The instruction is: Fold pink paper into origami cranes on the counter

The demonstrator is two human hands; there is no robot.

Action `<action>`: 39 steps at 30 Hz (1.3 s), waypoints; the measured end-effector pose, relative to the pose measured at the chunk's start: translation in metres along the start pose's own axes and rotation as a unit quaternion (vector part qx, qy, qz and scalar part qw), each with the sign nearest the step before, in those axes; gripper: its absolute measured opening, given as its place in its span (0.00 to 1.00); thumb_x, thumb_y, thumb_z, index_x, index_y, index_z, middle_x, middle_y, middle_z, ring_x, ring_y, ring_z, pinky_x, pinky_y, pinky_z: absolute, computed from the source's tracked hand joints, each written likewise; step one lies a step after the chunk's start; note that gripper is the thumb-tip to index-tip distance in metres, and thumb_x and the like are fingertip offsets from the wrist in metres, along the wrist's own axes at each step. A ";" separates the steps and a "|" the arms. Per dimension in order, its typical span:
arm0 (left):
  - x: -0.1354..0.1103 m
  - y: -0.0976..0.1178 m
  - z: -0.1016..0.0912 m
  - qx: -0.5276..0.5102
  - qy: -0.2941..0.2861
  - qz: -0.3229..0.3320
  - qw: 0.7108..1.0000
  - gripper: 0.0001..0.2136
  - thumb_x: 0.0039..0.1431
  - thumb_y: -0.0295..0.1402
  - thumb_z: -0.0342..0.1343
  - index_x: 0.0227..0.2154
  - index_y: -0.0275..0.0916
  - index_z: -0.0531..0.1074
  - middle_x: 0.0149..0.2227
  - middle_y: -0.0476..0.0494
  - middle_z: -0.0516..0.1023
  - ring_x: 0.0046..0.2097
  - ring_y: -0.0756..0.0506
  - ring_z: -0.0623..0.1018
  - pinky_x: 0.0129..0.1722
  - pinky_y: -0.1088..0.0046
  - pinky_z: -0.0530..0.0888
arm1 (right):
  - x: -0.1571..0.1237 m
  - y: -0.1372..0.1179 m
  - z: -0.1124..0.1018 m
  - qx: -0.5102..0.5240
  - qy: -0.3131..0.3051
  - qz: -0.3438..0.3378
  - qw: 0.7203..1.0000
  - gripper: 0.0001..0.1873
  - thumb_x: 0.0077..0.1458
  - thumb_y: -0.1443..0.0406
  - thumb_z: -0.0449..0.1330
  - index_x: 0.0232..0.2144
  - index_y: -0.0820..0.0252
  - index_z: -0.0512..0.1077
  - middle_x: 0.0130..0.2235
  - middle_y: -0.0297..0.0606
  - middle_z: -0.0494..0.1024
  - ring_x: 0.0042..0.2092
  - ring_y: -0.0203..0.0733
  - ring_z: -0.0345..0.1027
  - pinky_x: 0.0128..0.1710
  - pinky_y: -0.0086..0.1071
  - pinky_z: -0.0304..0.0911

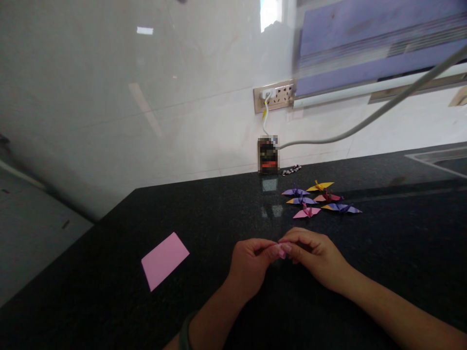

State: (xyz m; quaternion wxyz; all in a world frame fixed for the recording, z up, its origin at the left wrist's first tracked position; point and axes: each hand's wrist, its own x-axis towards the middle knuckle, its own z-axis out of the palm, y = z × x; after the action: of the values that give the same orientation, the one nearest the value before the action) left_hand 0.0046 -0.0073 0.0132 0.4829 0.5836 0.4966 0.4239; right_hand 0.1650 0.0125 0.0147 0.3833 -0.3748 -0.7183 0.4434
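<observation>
Between my fingertips is a small piece of folded pink paper, mostly covered by the thumbs. My left hand pinches it from the left, and my right hand pinches it from the right. Both hands are closed and meet just above the dark counter. Beyond them lie several folded paper cranes: a pink crane nearest, a purple one to its right, and a yellow one farthest back. A pink paper sheet rests flat on the counter, left of my left hand.
The black speckled counter meets a pale tiled wall. A blurred dark box stands against the wall, with a patterned strand beside it. A grey cable runs to the right, below a wall socket.
</observation>
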 end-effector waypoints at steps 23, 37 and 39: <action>-0.002 0.012 0.003 -0.102 -0.004 -0.014 0.995 0.08 0.46 0.35 0.55 0.24 0.35 0.73 0.23 0.46 0.73 0.26 0.50 0.70 0.28 0.75 0.67 | -0.005 -0.002 0.014 0.027 0.073 0.013 0.997 0.10 0.52 0.63 0.52 0.23 0.61 0.67 0.23 0.34 0.68 0.25 0.34 0.61 0.24 0.27 0.58; -0.001 0.006 0.004 -0.033 -0.076 -0.011 0.996 0.12 0.50 0.38 0.51 0.22 0.34 0.71 0.21 0.49 0.67 0.25 0.52 0.65 0.26 0.78 0.62 | 0.000 0.000 0.011 0.114 0.035 0.080 0.990 0.11 0.48 0.59 0.55 0.22 0.61 0.66 0.22 0.31 0.66 0.23 0.32 0.59 0.22 0.25 0.56; -0.002 0.004 0.004 0.001 -0.097 -0.003 0.995 0.10 0.50 0.37 0.51 0.24 0.35 0.72 0.22 0.49 0.67 0.25 0.52 0.65 0.26 0.77 0.61 | 0.000 0.002 0.012 0.121 0.019 0.085 0.989 0.10 0.47 0.60 0.56 0.23 0.61 0.65 0.20 0.29 0.65 0.22 0.31 0.58 0.21 0.24 0.55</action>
State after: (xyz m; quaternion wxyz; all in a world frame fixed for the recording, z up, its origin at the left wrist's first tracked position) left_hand 0.0084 -0.0101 0.0160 0.5296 0.6208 0.4499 0.3630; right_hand 0.1552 0.0089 0.0096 0.4007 -0.3938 -0.6177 0.5502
